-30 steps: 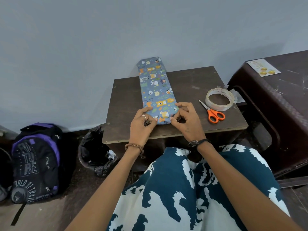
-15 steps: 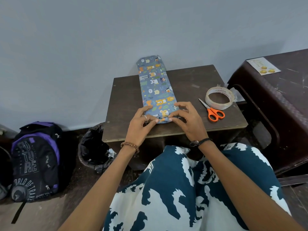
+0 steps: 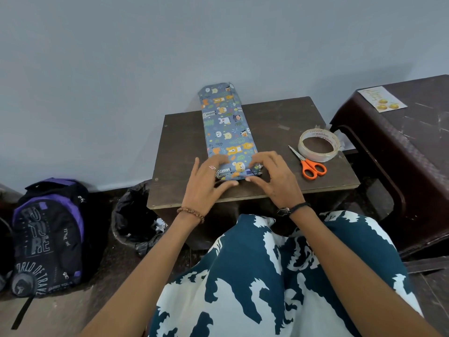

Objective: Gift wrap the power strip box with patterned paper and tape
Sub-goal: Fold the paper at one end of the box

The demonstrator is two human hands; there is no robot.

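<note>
The wrapped box [image 3: 227,128], covered in blue animal-print paper, lies lengthwise on the small dark table [image 3: 279,122], its far end overhanging the table's back edge toward the wall. Both hands work its near end. The left hand [image 3: 206,183] has its fingers laid over the box's near left corner, thumb stretched along the near edge; compared with 0.5 s ago the fingers are straighter and more spread, pressing the paper flat rather than curled against it. The right hand [image 3: 274,178] has its fingers curled over the near right corner, where crumpled paper shows beneath the fingertips, and its thumb now reaches in along the near edge until it almost meets the left thumb. The box itself sits where it did before. The tape roll [image 3: 318,146] and the orange-handled scissors [image 3: 308,164] lie touching each other on the table's right side, unmoved.
</note>
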